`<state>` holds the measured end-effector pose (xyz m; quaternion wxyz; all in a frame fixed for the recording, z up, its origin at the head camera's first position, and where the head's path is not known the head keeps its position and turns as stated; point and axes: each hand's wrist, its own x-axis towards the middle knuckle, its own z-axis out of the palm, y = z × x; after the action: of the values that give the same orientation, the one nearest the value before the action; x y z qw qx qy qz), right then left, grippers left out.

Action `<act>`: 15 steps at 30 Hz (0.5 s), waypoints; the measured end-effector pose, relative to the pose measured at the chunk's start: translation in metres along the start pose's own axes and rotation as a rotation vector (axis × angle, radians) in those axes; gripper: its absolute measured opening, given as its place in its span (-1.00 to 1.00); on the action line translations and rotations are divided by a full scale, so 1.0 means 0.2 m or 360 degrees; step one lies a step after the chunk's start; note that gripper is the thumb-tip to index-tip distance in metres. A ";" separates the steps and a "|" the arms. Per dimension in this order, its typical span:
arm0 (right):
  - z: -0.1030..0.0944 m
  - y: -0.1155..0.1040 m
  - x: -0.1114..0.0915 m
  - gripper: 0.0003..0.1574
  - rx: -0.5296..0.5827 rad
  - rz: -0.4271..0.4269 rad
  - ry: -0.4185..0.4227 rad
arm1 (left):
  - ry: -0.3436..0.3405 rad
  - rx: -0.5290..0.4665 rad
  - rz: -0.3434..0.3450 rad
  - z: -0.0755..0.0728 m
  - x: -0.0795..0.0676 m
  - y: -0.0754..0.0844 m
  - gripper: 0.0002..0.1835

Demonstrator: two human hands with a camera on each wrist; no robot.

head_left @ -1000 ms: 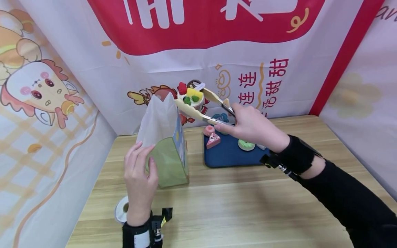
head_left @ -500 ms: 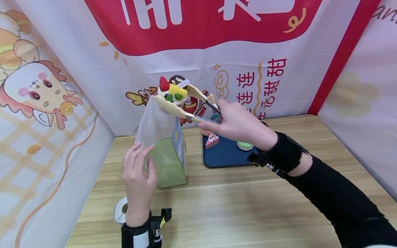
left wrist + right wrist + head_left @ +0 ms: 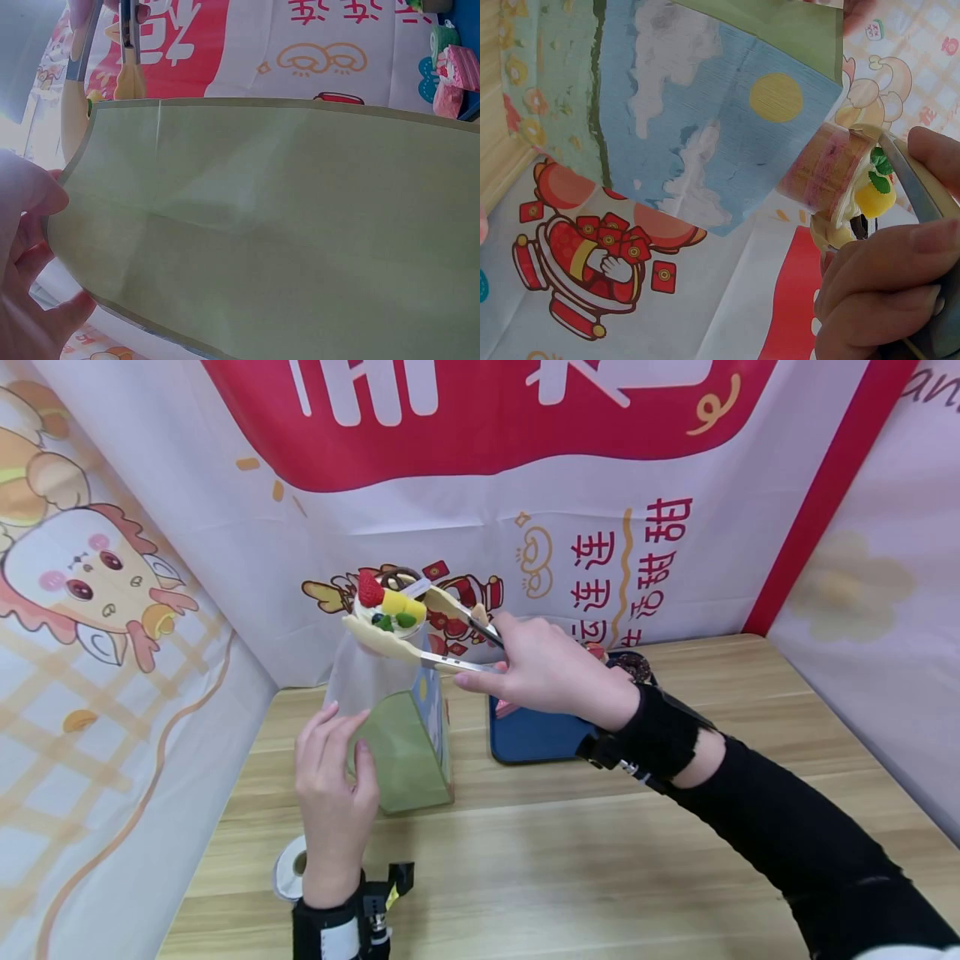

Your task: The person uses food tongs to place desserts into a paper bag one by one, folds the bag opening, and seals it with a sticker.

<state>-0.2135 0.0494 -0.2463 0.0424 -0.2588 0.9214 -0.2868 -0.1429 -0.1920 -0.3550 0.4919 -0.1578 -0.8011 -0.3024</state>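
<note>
My left hand (image 3: 337,785) holds the top edge of a green paper bag (image 3: 408,756), which stands upright with its mouth open. In the left wrist view its fingers (image 3: 37,191) curl over the bag's rim. My right hand (image 3: 558,672) grips food tongs (image 3: 457,662) with cream-coloured tips. Between those tips is a toy fruit cake cup (image 3: 386,610) topped with a strawberry, yellow fruit and green leaves. It hangs over the bag's mouth. The right wrist view shows the layered cake (image 3: 817,169) close behind the bag's blue printed side (image 3: 682,112), which hides part of it.
A dark blue tray (image 3: 525,742) with toy sweets lies right of the bag, partly covered by my right arm; a dark doughnut (image 3: 636,666) shows at its back. A white roll (image 3: 287,872) lies beside my left wrist. Printed cloth walls (image 3: 420,518) stand behind the wooden table (image 3: 570,868).
My right hand has moved left with the tongs and the cake cup, from right of the bag to over its mouth, dipping lower at the end. The left hand stays on the bag.
</note>
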 end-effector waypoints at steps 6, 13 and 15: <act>0.02 0.00 0.01 -0.18 -0.0103 -0.0026 0.0029 | -0.0014 0.0011 -0.0018 0.00 0.00 0.00 -0.72; 0.04 0.00 0.02 -0.08 -0.0112 0.0015 -0.0012 | 0.0005 0.0002 -0.0006 0.01 0.00 -0.01 -0.70; 0.05 0.01 0.02 -0.07 -0.0117 0.0016 -0.0014 | 0.0002 0.0001 -0.0006 0.01 0.00 -0.01 -0.70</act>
<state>-0.2153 0.0434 -0.2548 0.0383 -0.2568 0.9324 -0.2514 -0.1449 -0.1921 -0.3568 0.4918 -0.1558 -0.8012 -0.3032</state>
